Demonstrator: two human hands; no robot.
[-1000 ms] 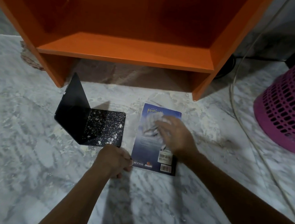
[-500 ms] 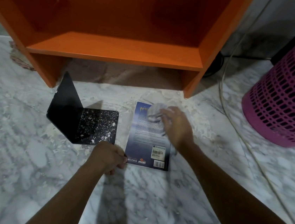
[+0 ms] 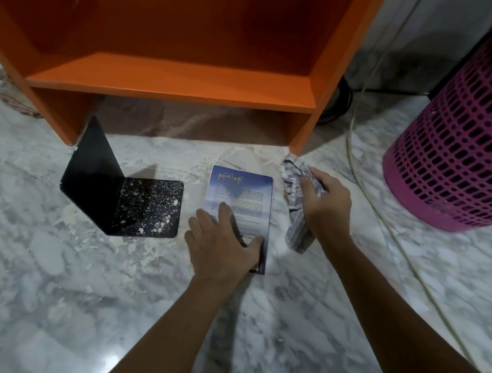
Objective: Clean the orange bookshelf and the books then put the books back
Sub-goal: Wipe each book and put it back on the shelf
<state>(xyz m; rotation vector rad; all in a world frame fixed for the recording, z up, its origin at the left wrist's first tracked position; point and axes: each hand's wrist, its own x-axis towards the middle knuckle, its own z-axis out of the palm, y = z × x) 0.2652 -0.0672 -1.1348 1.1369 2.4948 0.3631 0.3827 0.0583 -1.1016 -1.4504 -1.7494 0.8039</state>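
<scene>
Now the book (image 3: 240, 195) is pinned under the spread left hand (image 3: 222, 245); dust may be shed beside it from the right hand's (image 3: 328, 205) clenched cloth (image 3: 293, 204).

1. Bookshelf (image 3: 171, 79): stands on the floor (image 3: 43, 286), at the rear.
2. Book (image 3: 244, 192): flat on the floor before the bookshelf, with the left hand (image 3: 222, 245) on its near end.
3. Bookend (image 3: 132, 201): left of the book.
4. Cloth (image 3: 293, 204): in the right hand (image 3: 325, 204), just right of the book.
5. Basket (image 3: 464, 143): far right.

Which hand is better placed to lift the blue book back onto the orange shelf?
Left. The left hand rests flat on the blue book; the right hand grips the cloth beside it, off the cover.
</scene>
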